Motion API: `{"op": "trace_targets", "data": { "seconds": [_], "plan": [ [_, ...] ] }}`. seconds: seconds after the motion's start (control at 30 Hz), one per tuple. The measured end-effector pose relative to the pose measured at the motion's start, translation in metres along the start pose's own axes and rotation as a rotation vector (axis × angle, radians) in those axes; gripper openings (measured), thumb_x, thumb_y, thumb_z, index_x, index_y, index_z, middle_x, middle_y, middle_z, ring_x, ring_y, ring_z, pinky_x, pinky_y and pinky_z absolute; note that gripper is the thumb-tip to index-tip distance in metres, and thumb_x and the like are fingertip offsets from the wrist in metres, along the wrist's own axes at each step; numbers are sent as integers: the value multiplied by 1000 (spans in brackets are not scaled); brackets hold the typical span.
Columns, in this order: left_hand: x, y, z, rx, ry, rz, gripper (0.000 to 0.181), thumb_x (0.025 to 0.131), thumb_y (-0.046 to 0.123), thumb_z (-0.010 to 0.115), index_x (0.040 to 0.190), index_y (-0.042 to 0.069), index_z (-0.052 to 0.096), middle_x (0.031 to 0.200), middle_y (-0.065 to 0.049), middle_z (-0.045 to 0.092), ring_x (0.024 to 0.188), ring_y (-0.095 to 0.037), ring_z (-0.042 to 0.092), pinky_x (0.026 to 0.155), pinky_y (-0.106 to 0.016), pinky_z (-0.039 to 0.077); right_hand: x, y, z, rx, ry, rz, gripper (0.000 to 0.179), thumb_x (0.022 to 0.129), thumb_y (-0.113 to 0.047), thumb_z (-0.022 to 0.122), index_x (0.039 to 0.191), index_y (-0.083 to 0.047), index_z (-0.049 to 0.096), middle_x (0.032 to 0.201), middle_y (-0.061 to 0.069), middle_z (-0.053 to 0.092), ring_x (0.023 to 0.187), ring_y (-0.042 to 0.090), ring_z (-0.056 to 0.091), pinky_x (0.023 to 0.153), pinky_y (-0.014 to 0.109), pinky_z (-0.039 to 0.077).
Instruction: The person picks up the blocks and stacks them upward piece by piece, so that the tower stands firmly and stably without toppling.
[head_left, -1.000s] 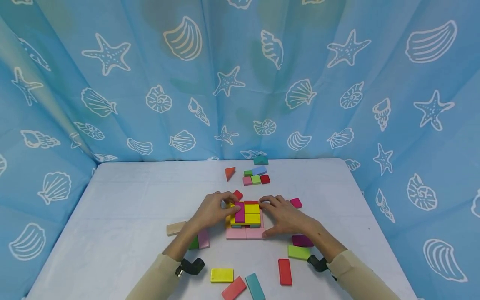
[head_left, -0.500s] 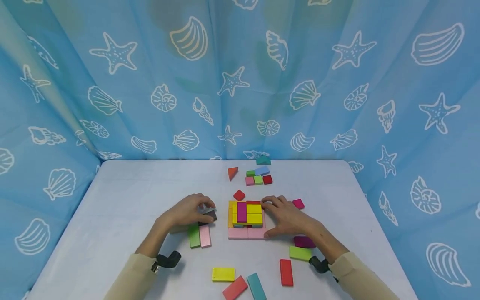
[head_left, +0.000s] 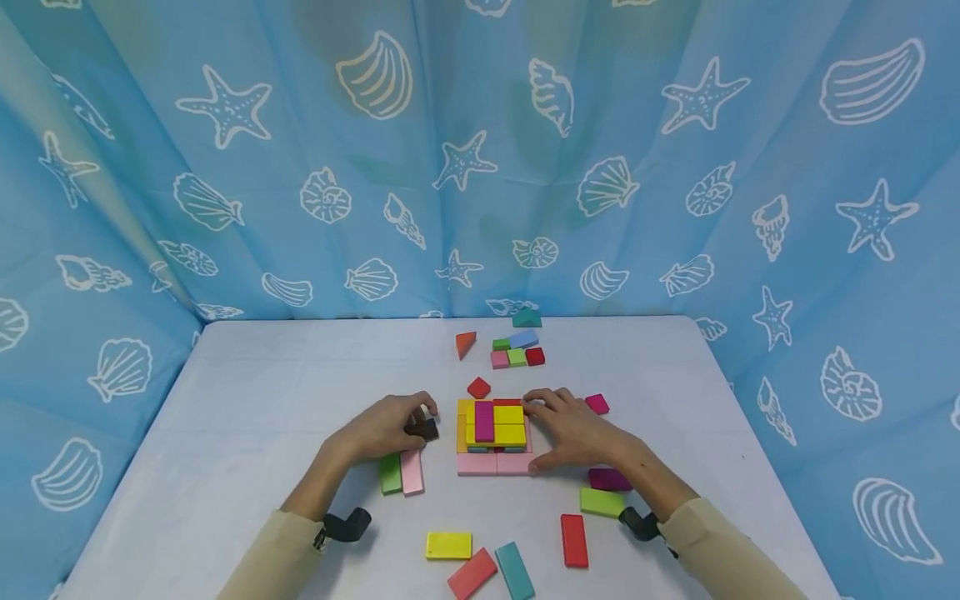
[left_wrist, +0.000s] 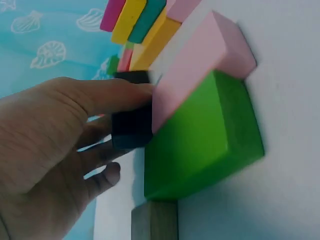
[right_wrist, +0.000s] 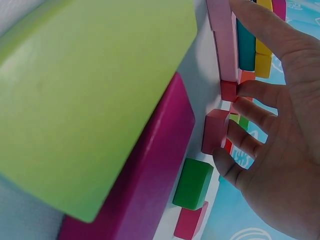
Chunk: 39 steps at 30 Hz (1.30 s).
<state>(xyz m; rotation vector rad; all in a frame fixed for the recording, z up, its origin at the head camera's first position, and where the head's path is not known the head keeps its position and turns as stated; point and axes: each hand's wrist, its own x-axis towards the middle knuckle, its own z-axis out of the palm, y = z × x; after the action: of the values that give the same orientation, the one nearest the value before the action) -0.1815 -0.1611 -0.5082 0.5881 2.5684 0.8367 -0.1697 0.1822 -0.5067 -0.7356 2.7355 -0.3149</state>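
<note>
My left hand (head_left: 378, 432) pinches a black block (head_left: 423, 429) between thumb and fingers, left of the stack. In the left wrist view the thumb lies across this black block (left_wrist: 132, 125), close to a pink block (left_wrist: 200, 65) and a green block (left_wrist: 205, 145). A layered stack stands mid-table: pink blocks (head_left: 477, 464) at the front of its base, yellow blocks (head_left: 510, 435) higher up, a purple block (head_left: 484, 422) on top. My right hand (head_left: 576, 432) rests along the stack's right side, fingers spread and loosely bent; whether every fingertip touches is unclear.
Yellow (head_left: 449, 546), coral (head_left: 472, 573), teal (head_left: 514, 570) and red (head_left: 574, 541) blocks lie in front. Lime (head_left: 602, 502) and dark purple (head_left: 609, 479) blocks lie beneath the right forearm. Behind the stack are several small blocks and an orange triangle (head_left: 465, 343).
My left hand has left the purple block on the stack and moved left to the black block, which it now pinches. The right hand stays by the stack.
</note>
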Motion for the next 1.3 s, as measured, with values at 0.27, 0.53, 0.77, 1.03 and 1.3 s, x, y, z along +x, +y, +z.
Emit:
{"op": "trace_targets", "data": {
  "seconds": [0.27, 0.53, 0.77, 1.03, 1.3],
  "plan": [
    [22, 34, -6, -237, 388, 155, 35, 95, 22, 72, 129, 21, 65, 113, 1, 66, 95, -17, 64, 82, -35, 55, 1, 1, 0, -3, 4, -12, 97, 66, -58, 87, 149, -26, 49, 156, -2, 37, 139, 25, 37, 104, 52, 47],
    [54, 76, 9, -469, 266, 200, 28, 94, 27, 73, 121, 22, 67, 111, 2, 70, 98, -18, 67, 87, -33, 56, 2, 5, 3, 3, 2, -13, 96, 66, -62, 85, 149, -27, 49, 157, -2, 36, 140, 27, 36, 104, 54, 46],
    [71, 80, 28, -319, 140, 198, 25, 94, 30, 72, 118, 24, 69, 107, 7, 72, 105, -16, 65, 96, -38, 52, 2, 6, 3, 7, 9, -23, 96, 67, -62, 85, 149, -27, 50, 156, -1, 37, 140, 27, 36, 103, 54, 47],
    [74, 74, 36, -261, 119, 138, 27, 95, 32, 71, 120, 23, 70, 112, 5, 72, 105, -15, 64, 87, -29, 54, 1, 7, 3, 21, 10, -26, 97, 67, -61, 85, 150, -28, 48, 157, -3, 36, 140, 26, 35, 104, 53, 46],
    [70, 76, 39, -165, 110, 119, 30, 95, 34, 70, 123, 23, 71, 114, 5, 72, 110, -18, 61, 93, -37, 50, 0, 5, 1, 29, 12, -29, 97, 66, -60, 86, 149, -26, 49, 157, -2, 37, 141, 27, 35, 103, 53, 47]
  ]
}}
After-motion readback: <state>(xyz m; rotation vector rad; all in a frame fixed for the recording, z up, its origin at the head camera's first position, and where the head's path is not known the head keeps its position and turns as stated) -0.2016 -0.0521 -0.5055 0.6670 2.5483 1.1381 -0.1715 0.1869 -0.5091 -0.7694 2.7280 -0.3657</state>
